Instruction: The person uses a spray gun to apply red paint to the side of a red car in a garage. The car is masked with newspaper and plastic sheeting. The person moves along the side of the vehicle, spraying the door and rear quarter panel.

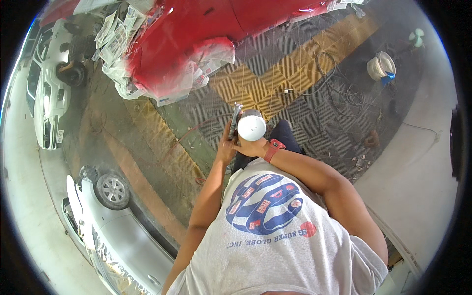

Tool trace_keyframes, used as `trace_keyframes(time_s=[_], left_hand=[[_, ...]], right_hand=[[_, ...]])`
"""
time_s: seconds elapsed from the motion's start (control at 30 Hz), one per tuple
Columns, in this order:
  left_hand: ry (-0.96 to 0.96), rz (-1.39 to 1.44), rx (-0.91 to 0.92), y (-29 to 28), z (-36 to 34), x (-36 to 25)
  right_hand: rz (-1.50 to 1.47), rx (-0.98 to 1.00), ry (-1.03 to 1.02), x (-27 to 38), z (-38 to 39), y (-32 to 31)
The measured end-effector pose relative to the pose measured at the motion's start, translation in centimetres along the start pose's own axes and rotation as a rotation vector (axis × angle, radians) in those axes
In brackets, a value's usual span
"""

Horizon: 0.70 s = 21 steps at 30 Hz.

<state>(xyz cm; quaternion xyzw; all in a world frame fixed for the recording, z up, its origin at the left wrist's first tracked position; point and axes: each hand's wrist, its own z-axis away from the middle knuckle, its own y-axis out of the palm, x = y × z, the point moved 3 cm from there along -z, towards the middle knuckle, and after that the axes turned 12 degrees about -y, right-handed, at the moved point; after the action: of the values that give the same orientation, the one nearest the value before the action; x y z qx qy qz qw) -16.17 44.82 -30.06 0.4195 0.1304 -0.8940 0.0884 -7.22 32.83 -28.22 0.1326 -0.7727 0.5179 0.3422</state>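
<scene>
Both hands meet in front of my body around a spray gun (pixel 234 121) with a round, white-topped cup (pixel 252 128). My left hand (pixel 225 149) is closed around the gun's grey metal body, on the cup's left side. Just below the cup, my right hand (pixel 253 147) is closed against it, with a red watch (pixel 274 148) on that wrist. Some fingers of both hands are hidden behind the cup and the gun. A thin red hose (pixel 189 132) crosses the floor towards the gun from the left.
Ahead stands a red car body (pixel 187 29), its edges masked with newspaper (pixel 120 34). A silver car (pixel 123 231) is at lower left, a white vehicle (pixel 49 93) at far left. On the grid floor lie a coiled dark hose (pixel 328 81) and a whitish bucket (pixel 381 66).
</scene>
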Motion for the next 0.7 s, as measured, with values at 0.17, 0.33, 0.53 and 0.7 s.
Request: trace_keyframes(time_s=[0.17, 0.33, 0.53, 0.7], left_hand=[[0.106, 0.172, 0.016, 5.0, 0.3, 2.2], [-0.263, -0.153, -0.251, 9.4, -1.4, -3.1], [-0.372, -0.273, -0.302, 17.9, -2.7, -3.7], [-0.32, -0.384, -0.237, 26.8, -2.2, -6.4]], right_hand=[[-0.303, 0.283, 0.141, -2.4, 3.8, -2.9], [-0.507, 0.58, 0.189, -4.6, 9.1, -12.7], [-0.55, 0.109, 0.487, -21.3, 26.6, -21.8], [-0.376, -0.423, 1.1, -38.6, 55.4, -27.3]])
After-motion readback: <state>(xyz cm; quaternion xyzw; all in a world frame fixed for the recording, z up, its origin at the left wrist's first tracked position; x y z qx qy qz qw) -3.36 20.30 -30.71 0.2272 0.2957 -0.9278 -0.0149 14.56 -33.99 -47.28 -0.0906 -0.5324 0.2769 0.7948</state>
